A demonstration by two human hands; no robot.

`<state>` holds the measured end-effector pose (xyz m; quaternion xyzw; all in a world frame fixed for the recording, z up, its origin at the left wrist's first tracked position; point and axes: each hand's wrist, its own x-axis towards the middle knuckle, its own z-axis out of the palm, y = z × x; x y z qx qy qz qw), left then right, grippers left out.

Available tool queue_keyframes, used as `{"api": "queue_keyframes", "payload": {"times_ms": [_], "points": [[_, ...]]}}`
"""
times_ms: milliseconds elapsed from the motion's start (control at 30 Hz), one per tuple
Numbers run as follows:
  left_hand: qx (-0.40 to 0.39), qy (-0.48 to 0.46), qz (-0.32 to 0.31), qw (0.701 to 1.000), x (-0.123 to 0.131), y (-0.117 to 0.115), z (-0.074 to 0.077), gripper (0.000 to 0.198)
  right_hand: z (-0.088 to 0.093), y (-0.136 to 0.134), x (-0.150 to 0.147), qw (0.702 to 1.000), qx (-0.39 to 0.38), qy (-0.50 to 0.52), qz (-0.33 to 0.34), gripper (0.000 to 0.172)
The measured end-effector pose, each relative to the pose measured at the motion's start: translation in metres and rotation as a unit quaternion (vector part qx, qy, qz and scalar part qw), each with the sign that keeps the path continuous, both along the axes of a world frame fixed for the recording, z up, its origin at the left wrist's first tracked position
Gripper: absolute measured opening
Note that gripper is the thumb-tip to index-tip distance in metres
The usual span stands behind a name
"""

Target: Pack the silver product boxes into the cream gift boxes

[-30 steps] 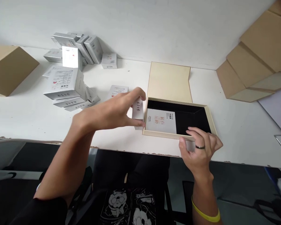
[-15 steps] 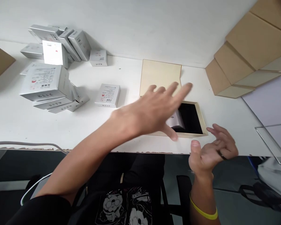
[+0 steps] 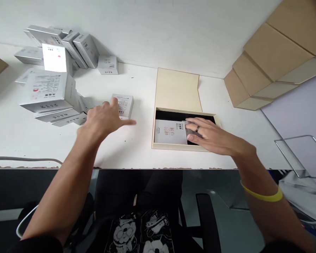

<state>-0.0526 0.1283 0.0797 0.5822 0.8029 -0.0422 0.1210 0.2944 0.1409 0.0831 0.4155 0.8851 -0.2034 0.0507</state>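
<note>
My left hand (image 3: 102, 119) is at the near-left side of a small silver-white carton (image 3: 124, 105) lying on the table, its thumb spread away from the fingers. The hand hides part of that carton; no grip on it shows. Over the open cream gift box (image 3: 179, 147), my right hand (image 3: 207, 135) reaches in with fingers stretched out. A white printed carton (image 3: 169, 131) lies flat in the box's left part. My right fingertips rest by its right end, over a greyish piece that they partly cover. The box's lid (image 3: 177, 88) is folded back toward the wall.
Stacked silver cartons (image 3: 47, 88) stand on the left, with more cartons (image 3: 81, 47) leaning at the wall. One lone carton (image 3: 108, 65) sits beside them. Brown boxes (image 3: 265, 66) are stacked at the right. A grey cable (image 3: 23, 159) runs along the table's front edge.
My left hand has moved left from above the gift box to the loose carton. My right hand has come from beside the box to inside it. The view has shifted slightly.
</note>
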Motion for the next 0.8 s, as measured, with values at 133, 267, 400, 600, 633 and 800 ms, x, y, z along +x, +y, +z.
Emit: {"api": "queue_keyframes", "payload": {"times_ms": [133,267,400,600,633,800], "points": [[0.009,-0.011,0.031,0.999,0.009,0.009,0.001,0.098,-0.001,0.012,0.0,0.999,0.025,-0.041,0.026,0.065],[0.035,-0.024,0.05,0.998,0.008,0.008,0.001,0.08,-0.007,0.005,0.011,0.996,0.071,-0.047,0.037,0.064],[0.155,-0.101,0.062,0.981,-0.001,-0.01,-0.002,0.071,-0.016,0.001,0.018,0.995,0.081,-0.043,0.043,0.068],[0.398,-0.301,-0.006,0.867,-0.01,-0.027,-0.015,0.066,-0.03,0.0,0.025,0.994,0.083,-0.042,0.05,0.064],[0.43,-0.328,-0.035,0.84,-0.01,-0.027,-0.017,0.068,-0.031,0.0,0.024,0.995,0.078,-0.042,0.049,0.065],[0.465,-0.434,-0.153,0.757,0.005,-0.03,-0.003,0.06,-0.027,-0.002,0.016,0.997,0.058,-0.043,0.007,0.08]]}}
